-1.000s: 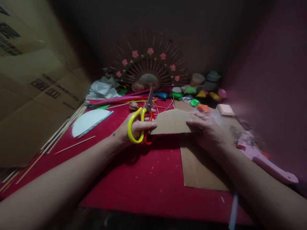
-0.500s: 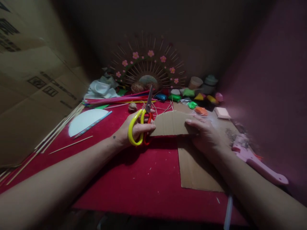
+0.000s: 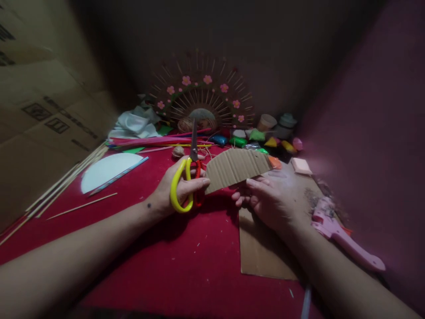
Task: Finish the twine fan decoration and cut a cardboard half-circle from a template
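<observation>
The tan corrugated-cardboard arched piece (image 3: 236,169) at frame centre, probably light, stiff and best pinched by its edges, is held alongside yellow-and-red-handled metal scissors (image 3: 193,152) in the left hand (image 3: 182,188), the right hand (image 3: 267,200) loosely open beneath.

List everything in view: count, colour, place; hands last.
Scissors: one, yellow-red handles, centre
Cardboard piece: one, brown, centre
Cardboard sheet: one, brown, lower right
Half-disc: one, white, left
Patterned rod: one, bluish, left
Sticks: several, pale, left
Strips: several, mostly pink, back left
Small ball: one, tan, centre back
Fan shape: one, dark, pink-flowered, back
Larger balls: count unclear, brown, back
Cloth: count unclear, whitish, back left
Packets: several, mixed colours, back right
Block: one, pale pink, right
Glue gun: one, pink, right
Clear rod: one, whitish, lower right
Cup: one, beige, back right
Jar: one, grey, back right
Box: one, brown, left
Tabletop: one, red, beneath
Left hand: one, bare, holding scissors and cardboard piece
Right hand: one, bare, near cardboard piece's lower edge
</observation>
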The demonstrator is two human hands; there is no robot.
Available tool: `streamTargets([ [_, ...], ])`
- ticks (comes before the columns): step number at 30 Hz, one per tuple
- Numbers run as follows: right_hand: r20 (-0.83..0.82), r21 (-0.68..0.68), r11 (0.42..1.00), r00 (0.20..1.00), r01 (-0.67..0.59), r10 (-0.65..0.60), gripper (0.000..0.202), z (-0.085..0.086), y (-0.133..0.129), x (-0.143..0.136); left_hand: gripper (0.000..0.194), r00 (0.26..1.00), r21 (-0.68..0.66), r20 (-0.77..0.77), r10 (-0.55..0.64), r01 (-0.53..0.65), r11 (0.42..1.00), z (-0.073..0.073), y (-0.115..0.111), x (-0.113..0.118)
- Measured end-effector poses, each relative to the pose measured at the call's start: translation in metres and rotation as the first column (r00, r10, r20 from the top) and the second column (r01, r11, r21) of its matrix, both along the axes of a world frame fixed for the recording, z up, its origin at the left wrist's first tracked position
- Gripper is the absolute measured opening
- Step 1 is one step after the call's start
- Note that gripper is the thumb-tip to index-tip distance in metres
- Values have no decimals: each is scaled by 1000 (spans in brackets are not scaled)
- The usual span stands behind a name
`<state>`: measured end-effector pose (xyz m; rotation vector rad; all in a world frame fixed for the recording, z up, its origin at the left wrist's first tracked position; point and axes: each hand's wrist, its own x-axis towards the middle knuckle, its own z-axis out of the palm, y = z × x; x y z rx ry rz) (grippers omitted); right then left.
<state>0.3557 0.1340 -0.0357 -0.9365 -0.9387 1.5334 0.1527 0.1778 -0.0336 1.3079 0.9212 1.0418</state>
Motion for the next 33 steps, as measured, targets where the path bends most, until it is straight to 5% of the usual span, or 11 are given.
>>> streamTargets([
  [11, -21, -133, 984, 993, -119, 117, 20, -6, -10, -7, 47, 978, 75, -102, -184, 192, 979, 3, -17, 0],
  [21, -151, 205, 962, 976, 183, -154, 23, 40, 2, -10, 41, 959, 269, -276, -65, 142, 953, 7, -25, -6],
  [27, -268, 263, 917, 935, 301, -231, 15, 36, 3, -18, 54, 871, 333, -488, -64, 253, 908, -1, -25, -13],
  [33, -290, 226, 938, 938, 262, -192, 19, 26, 2, -21, 50, 811, 369, -586, -8, 276, 888, 3, -27, -9],
])
